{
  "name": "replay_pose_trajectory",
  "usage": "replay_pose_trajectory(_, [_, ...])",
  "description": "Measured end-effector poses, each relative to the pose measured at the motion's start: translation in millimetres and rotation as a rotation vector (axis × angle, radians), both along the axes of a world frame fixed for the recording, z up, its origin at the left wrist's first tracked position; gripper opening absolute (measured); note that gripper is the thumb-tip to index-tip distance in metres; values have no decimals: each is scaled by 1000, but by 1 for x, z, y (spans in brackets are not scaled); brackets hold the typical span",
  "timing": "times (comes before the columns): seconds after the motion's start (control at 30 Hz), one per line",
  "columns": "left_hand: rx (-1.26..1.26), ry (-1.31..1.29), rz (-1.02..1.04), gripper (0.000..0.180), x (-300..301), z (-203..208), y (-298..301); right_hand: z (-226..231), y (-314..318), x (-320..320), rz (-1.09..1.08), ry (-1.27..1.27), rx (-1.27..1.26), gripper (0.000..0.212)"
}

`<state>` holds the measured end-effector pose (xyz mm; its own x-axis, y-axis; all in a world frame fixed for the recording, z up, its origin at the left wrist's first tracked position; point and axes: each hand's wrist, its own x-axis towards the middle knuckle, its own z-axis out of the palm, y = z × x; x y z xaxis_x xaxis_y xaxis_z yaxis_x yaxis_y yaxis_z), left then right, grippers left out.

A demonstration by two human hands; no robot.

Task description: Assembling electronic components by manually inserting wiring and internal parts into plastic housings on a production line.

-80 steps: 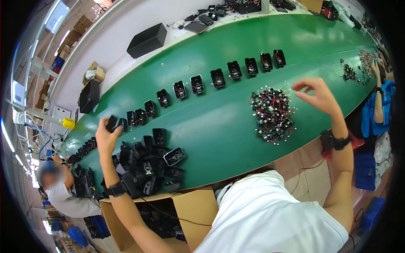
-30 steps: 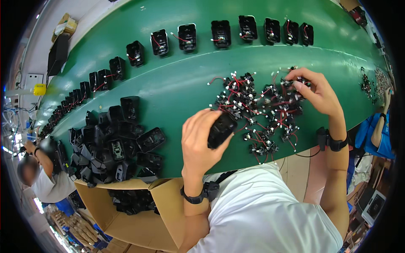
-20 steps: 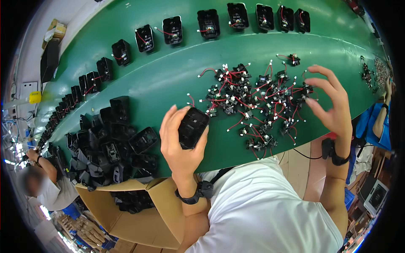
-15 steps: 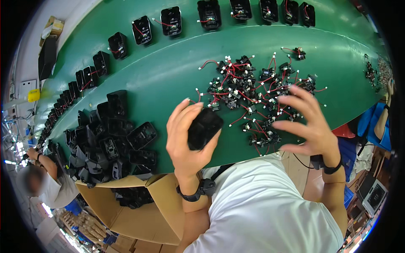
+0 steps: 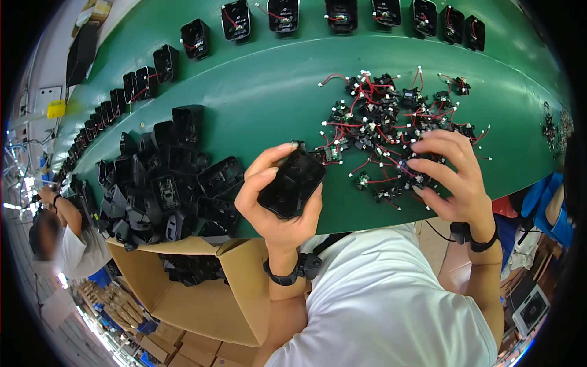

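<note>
My left hand [image 5: 272, 202] holds a black plastic housing [image 5: 292, 183] above the near edge of the green table [image 5: 263, 92]. My right hand [image 5: 452, 177] rests with spread fingers on the near side of a pile of small black parts with red and white wires [image 5: 391, 122]; I cannot tell whether it grips one. A heap of black housings [image 5: 165, 177] lies to the left of my left hand.
A row of black housings with wires [image 5: 281, 15] runs along the far side of the table. An open cardboard box [image 5: 202, 287] with more housings stands below the near edge. Another person [image 5: 58, 238] works at the lower left.
My left hand brought a black housing from the left heap toward my body. My right hand moved down onto the near side of the wired parts pile.
</note>
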<state>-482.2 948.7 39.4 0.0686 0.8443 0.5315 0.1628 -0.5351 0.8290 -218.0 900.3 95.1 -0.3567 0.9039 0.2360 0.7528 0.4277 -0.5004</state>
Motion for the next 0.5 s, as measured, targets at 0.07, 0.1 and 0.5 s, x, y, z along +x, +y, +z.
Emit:
replay_pose_trajectory(0.07, [-21,-15,-11,67,0,2,-1,-1,1,1,-10,59,-11,47])
replay_pose_trajectory(0.1, [-39,-33,-30,66,0,1,-1,-2,2,2,-26,115,-18,47])
replay_pose_trajectory(0.5, [-89,-55,-123,59,12,11,-8,-3,21,-17,-80,416,-97,36])
